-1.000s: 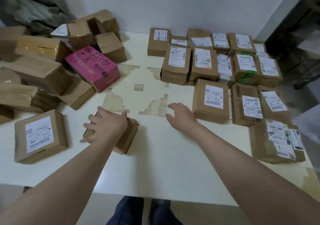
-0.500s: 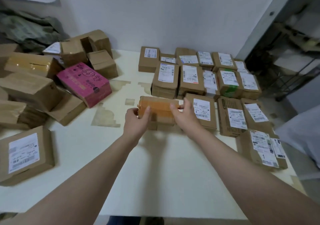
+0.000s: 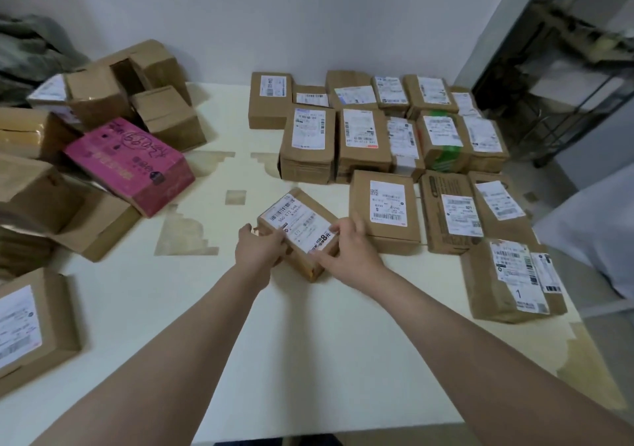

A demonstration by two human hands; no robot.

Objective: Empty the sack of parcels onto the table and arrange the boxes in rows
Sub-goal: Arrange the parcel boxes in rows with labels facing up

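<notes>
Both hands are clamped on 1 small brown box (image 3: 298, 229) near the middle of the desk (image 3: 308, 342). The left hand (image 3: 259, 249) grips its near-left edge with curled fingers. The right hand (image 3: 351, 251) holds the near-right side, its thumb lying on the white shipping label. The 2 hands are apart, with the box between them. The box is label up and turned at a slant to the desk edge; whether its underside touches the desk or hangs just above it cannot be told. It is just left of the box marked S (image 3: 384, 212), which heads a row of 3. Behind that lies a row of 5 boxes (image 3: 363, 140), and behind that a row of 6 (image 3: 350, 90) against the wall, all label up. Another box marked 1 (image 3: 511, 281) lies alone near the right edge of the desk. On the left side a loose heap of brown boxes (image 3: 161, 119) lies unsorted, with a pink box (image 3: 130, 164) tilted against it. A single labelled box (image 3: 27, 325) lies at the near-left corner. Crumpled grey-green cloth (image 3: 27, 47) lies behind the heap
</notes>
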